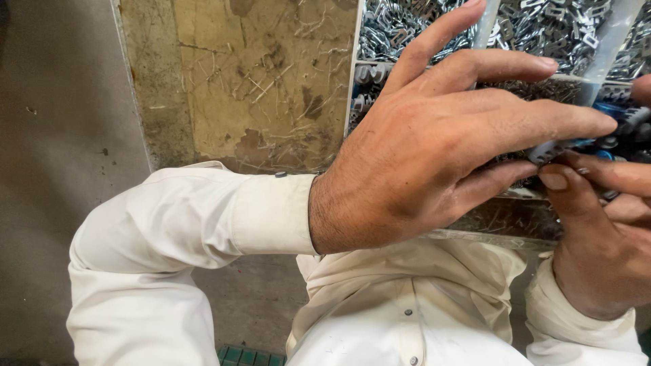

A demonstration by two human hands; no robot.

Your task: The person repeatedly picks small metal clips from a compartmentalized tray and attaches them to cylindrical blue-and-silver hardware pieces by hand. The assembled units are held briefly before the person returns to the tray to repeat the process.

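Both hands work one small toothed metal clip (pixel 553 150) over the parts tray (pixel 352 81). Our left hand (pixel 434 135) and right hand (pixel 603 230) pinch it at the fingertips. We judge it light, stiff, sharp-edged, slippery; hold by its flat sides.

Pretty even, soft daylight-ish light here, nothing harsh. The left hand (pixel 434 142) is bright and sharp enough to see skin texture, with a soft shadow under the palm. The metal clips (pixel 542 27) up top throw small glints. The right hand (pixel 603 237) goes a bit soft at the frame edge, and the wide lens stretches the white sleeve (pixel 169 230).
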